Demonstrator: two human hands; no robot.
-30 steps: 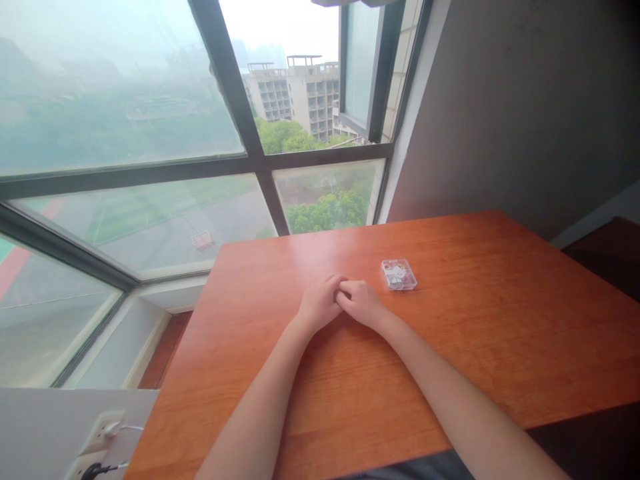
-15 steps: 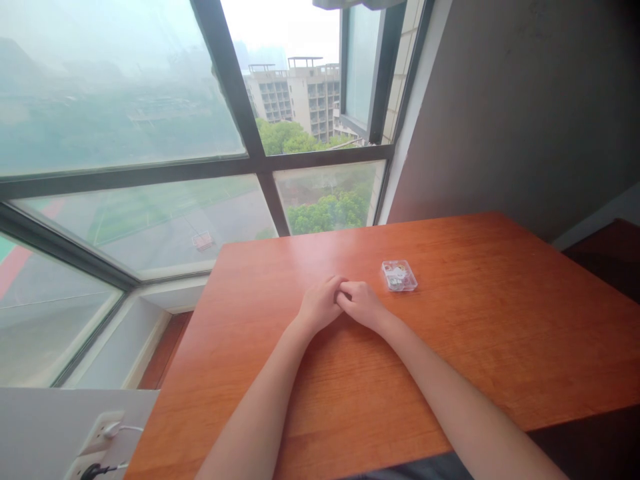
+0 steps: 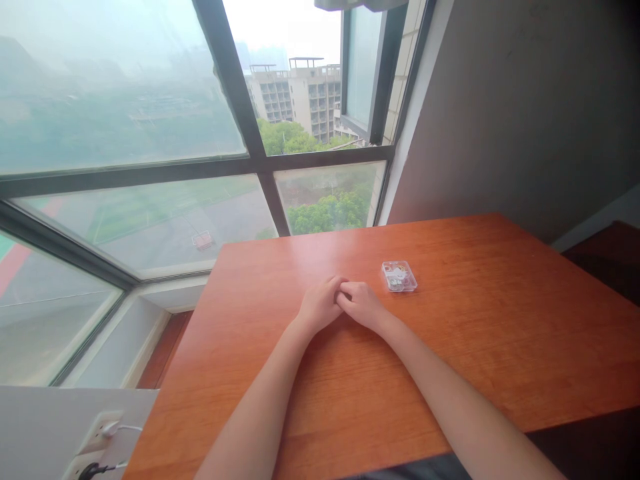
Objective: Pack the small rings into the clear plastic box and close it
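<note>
My left hand (image 3: 321,307) and my right hand (image 3: 363,303) rest together on the brown wooden table (image 3: 500,313), their fingers curled and clasped against each other. Both are closed, and no object shows in them. The inner sides of the fingers are hidden. Just beyond my right hand, a little to its right and apart from it, lies a small clear plastic box (image 3: 399,276). White bits and something yellowish show through it, too small to name.
A dark-framed window (image 3: 260,162) runs behind the table and along its left, with one pane swung outward. At the lower left, wall sockets (image 3: 103,432) hold a white plug and a black plug. A grey wall (image 3: 500,120) rises at the back right.
</note>
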